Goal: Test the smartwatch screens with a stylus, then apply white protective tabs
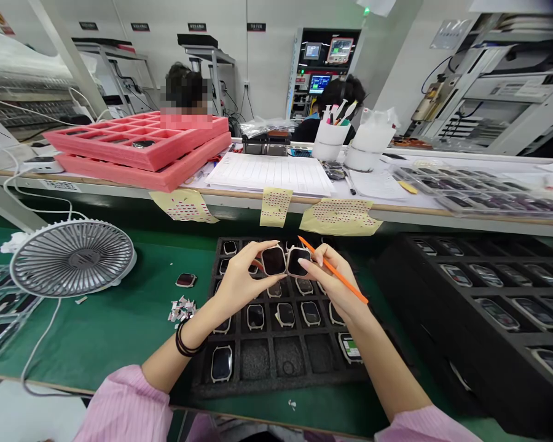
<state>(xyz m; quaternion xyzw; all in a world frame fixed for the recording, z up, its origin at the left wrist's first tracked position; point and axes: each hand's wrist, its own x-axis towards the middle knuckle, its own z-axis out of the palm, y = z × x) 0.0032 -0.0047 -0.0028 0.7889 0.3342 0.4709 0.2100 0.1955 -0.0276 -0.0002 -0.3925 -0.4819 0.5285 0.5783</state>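
Between thumb and fingers, my left hand (237, 276) grips a square smartwatch body (273, 262) with a dark screen and a pale frame. Close beside it, a second smartwatch body (295, 264) is pinched in my right hand (341, 282). That same hand also carries a slim orange stick (352, 291), slanting from upper left to lower right. Both hands are above a black foam tray (276, 385) with square compartments, many holding similar watch bodies. Several compartments in its front row hold no watch. One watch (350, 347) at the front right has a lit, greenish screen.
Left of the tray lie a single watch (186, 280) and small scraps (182, 309), near a grey fan (74, 258). Stacked black foam trays (396, 294) stand at right. The shelf above bears pink foam trays (166, 178), paper sheets (271, 172) and white pots (330, 140). Two people sit beyond.
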